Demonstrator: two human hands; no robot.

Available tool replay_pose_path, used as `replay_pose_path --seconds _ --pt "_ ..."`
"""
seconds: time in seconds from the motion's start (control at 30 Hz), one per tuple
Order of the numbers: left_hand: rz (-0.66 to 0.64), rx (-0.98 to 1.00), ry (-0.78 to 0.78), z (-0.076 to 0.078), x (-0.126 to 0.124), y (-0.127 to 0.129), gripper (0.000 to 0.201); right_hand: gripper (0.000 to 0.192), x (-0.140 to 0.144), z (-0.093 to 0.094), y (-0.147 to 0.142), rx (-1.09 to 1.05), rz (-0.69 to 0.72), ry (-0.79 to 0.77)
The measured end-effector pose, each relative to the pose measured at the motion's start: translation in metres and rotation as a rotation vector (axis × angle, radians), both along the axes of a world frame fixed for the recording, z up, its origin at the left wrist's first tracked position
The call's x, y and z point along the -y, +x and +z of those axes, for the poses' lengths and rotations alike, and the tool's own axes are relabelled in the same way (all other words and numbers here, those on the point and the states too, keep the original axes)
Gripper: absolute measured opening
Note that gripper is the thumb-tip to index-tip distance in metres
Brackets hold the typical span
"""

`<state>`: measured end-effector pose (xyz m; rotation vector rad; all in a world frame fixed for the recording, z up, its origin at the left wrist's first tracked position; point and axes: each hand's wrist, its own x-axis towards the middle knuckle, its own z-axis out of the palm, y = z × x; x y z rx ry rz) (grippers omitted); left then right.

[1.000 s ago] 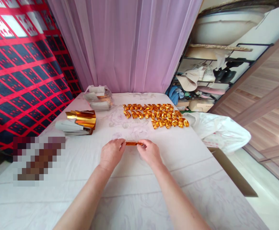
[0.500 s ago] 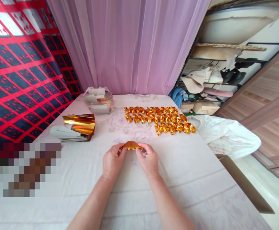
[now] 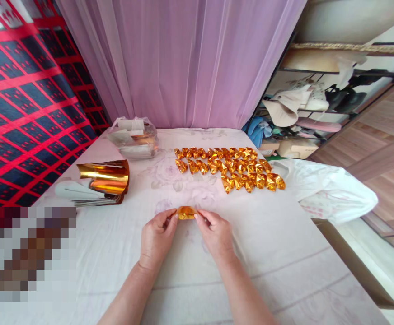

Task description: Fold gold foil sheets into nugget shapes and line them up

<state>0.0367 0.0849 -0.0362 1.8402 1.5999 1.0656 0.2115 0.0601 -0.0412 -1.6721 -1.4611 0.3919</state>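
A small folded piece of gold foil paper [image 3: 186, 213] is stretched between my hands, just over the tablecloth. My left hand [image 3: 159, 234] pinches its left end between thumb and fingers. The right end sits in the pinch of my right hand [image 3: 216, 232]. Fingertips cover both ends; the shiny middle shows. Beyond my hands, to the right, several folded gold foil ingots [image 3: 241, 167] lie in rows. On the left rests a curved stack of gold foil sheets [image 3: 110, 177] with pale backs.
A clear plastic bag [image 3: 134, 137] of paper stands at the table's back left. The floral tablecloth [image 3: 115, 253] runs to the right edge, where a white plastic bag [image 3: 335, 192] hangs out. A shelf rack [image 3: 305, 72] with shoes and a cap stands behind it.
The gold paper has gone from a flat-topped trapezoid to a narrower, rounder shape with its shiny side showing. Both hands still hold its ends. The view has shifted slightly.
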Motion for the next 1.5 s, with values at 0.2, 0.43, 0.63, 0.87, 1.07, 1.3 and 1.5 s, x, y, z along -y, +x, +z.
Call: replay_pose_path --seconds 0.2,0.43,0.63,0.87,1.07,1.3,1.5 --pt "-0.012 -0.139 0.005 0.009 0.000 0.001 0.026 0.023 0.001 0.003 0.002 -0.053 0.057 0.034" --pt "-0.028 -0.236 0.008 0.010 0.000 0.001 0.027 0.023 0.001 -0.004 0.001 -0.033 0.038 0.084" --pt "-0.021 -0.289 0.000 0.010 0.000 0.001 0.027 0.022 0.002 -0.003 0.000 -0.041 0.059 0.098" --pt "-0.018 -0.381 -0.003 0.016 0.003 0.005 0.022 0.025 0.002 0.001 -0.001 -0.009 0.026 0.112" --pt "-0.038 -0.406 -0.034 0.018 0.004 0.006 0.021 0.030 0.002 0.003 -0.002 -0.002 0.034 0.114" --pt "-0.059 -0.342 -0.026 0.014 0.004 0.006 0.022 0.032 0.002 0.005 -0.002 0.028 -0.008 0.099" --pt "-0.070 -0.315 -0.036 0.013 0.003 0.005 0.024 0.031 0.002 0.004 -0.002 0.045 -0.002 0.089"
